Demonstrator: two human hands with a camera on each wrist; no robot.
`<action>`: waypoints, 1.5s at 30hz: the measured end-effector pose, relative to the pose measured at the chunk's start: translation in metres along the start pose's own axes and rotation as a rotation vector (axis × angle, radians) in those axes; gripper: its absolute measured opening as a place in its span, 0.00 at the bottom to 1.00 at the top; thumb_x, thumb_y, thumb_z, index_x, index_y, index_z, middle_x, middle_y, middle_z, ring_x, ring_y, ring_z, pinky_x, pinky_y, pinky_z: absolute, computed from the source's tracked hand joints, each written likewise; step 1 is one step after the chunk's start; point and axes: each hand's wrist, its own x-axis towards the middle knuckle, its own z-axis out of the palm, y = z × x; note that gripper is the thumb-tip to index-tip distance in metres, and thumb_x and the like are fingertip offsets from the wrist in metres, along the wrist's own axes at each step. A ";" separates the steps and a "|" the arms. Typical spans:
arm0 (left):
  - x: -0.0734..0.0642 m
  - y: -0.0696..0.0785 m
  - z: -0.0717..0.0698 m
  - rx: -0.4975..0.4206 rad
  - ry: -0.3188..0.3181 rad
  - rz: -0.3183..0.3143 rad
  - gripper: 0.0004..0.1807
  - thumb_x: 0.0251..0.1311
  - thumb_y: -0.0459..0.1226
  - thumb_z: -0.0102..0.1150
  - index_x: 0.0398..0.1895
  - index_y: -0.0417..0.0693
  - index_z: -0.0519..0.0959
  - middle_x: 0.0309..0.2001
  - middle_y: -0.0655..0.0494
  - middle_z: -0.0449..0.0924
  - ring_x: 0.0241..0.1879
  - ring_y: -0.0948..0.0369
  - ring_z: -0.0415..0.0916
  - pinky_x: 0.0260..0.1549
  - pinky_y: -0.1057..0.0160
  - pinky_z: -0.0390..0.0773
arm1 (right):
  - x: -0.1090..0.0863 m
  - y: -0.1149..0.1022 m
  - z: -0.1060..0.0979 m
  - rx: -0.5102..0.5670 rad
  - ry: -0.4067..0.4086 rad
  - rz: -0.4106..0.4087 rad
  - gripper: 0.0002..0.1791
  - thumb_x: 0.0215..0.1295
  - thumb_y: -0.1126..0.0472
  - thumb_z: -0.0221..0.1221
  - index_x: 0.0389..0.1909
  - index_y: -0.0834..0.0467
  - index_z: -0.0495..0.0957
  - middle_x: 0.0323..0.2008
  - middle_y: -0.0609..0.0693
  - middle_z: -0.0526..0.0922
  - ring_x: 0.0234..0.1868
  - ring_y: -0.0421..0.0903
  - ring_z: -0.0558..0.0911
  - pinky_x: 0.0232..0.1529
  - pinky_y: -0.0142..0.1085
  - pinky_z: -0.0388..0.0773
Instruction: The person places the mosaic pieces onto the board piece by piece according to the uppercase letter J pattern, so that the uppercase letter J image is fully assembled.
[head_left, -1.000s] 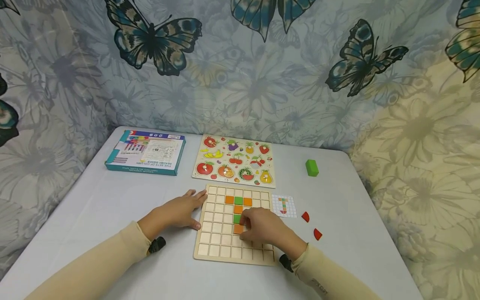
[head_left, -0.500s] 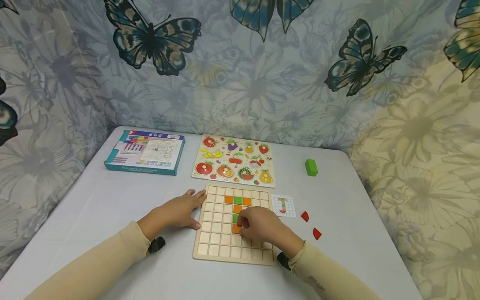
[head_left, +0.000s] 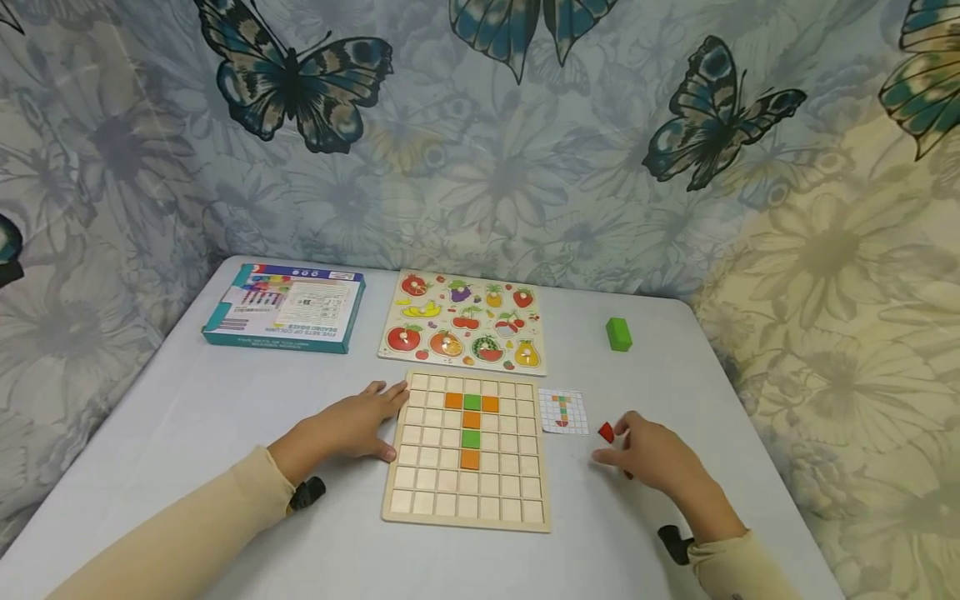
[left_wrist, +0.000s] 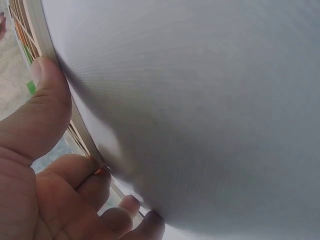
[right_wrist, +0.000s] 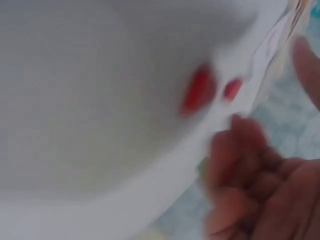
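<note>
A wooden grid board (head_left: 435,502) lies before me, with orange and green square tiles (head_left: 471,438) forming a T shape in its cells. My left hand (head_left: 348,425) rests against the board's left edge, thumb and fingertips touching the rim. To the right of the board, my right hand (head_left: 652,454) hovers over the table with thumb and fingers apart, nothing seen between them. Close by its fingertips is a red quarter-round piece (head_left: 606,432). A second red piece (right_wrist: 199,91) shows blurred in the right wrist view; in the head view the hand mostly hides it.
A small pattern card (head_left: 564,412) lies at the board's right edge. Behind the board is a fruit puzzle (head_left: 462,323), with a teal flat box (head_left: 285,308) to its left. A green block (head_left: 618,334) stands at the back right.
My right hand has left the board and moved right to the red pieces, uncovering the lower orange tile. The left hand stays at the board's edge.
</note>
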 end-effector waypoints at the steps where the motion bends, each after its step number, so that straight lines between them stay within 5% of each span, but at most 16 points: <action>1: -0.001 0.000 0.000 0.004 0.000 0.000 0.54 0.49 0.51 0.73 0.76 0.42 0.56 0.77 0.50 0.49 0.74 0.41 0.44 0.64 0.42 0.59 | -0.003 0.009 -0.003 -0.015 -0.016 0.038 0.33 0.53 0.40 0.70 0.43 0.65 0.74 0.28 0.50 0.78 0.28 0.46 0.76 0.28 0.43 0.73; 6: -0.002 -0.003 0.000 0.005 -0.006 -0.001 0.54 0.49 0.51 0.73 0.76 0.42 0.56 0.77 0.50 0.48 0.74 0.41 0.43 0.64 0.42 0.58 | -0.009 0.035 -0.004 -0.037 -0.067 0.068 0.25 0.56 0.48 0.69 0.38 0.65 0.75 0.32 0.52 0.79 0.32 0.49 0.76 0.31 0.46 0.75; 11: -0.002 -0.005 0.001 0.007 -0.006 0.014 0.54 0.50 0.52 0.72 0.76 0.42 0.54 0.77 0.50 0.48 0.74 0.41 0.42 0.65 0.42 0.57 | -0.008 0.039 0.004 0.004 -0.022 -0.019 0.11 0.56 0.62 0.67 0.36 0.60 0.75 0.30 0.50 0.76 0.31 0.47 0.74 0.28 0.41 0.74; 17: 0.000 -0.004 0.002 0.010 -0.006 0.017 0.54 0.50 0.52 0.71 0.76 0.42 0.55 0.77 0.51 0.48 0.74 0.41 0.42 0.65 0.42 0.57 | -0.002 0.033 0.012 0.044 0.007 -0.147 0.10 0.56 0.70 0.64 0.36 0.54 0.79 0.29 0.46 0.75 0.32 0.45 0.73 0.32 0.40 0.73; 26: 0.000 -0.004 0.001 -0.010 -0.005 0.023 0.54 0.50 0.52 0.71 0.76 0.42 0.55 0.77 0.50 0.48 0.74 0.41 0.42 0.65 0.42 0.56 | -0.002 0.029 0.018 0.044 0.039 -0.138 0.15 0.52 0.55 0.74 0.35 0.56 0.79 0.29 0.45 0.76 0.32 0.44 0.73 0.34 0.40 0.74; 45: -0.005 0.000 -0.002 -0.026 -0.002 0.017 0.53 0.51 0.50 0.72 0.76 0.41 0.55 0.77 0.50 0.47 0.74 0.39 0.41 0.66 0.41 0.54 | -0.003 0.023 0.019 -0.042 0.066 -0.091 0.16 0.54 0.55 0.71 0.33 0.60 0.77 0.24 0.48 0.72 0.27 0.45 0.71 0.27 0.39 0.70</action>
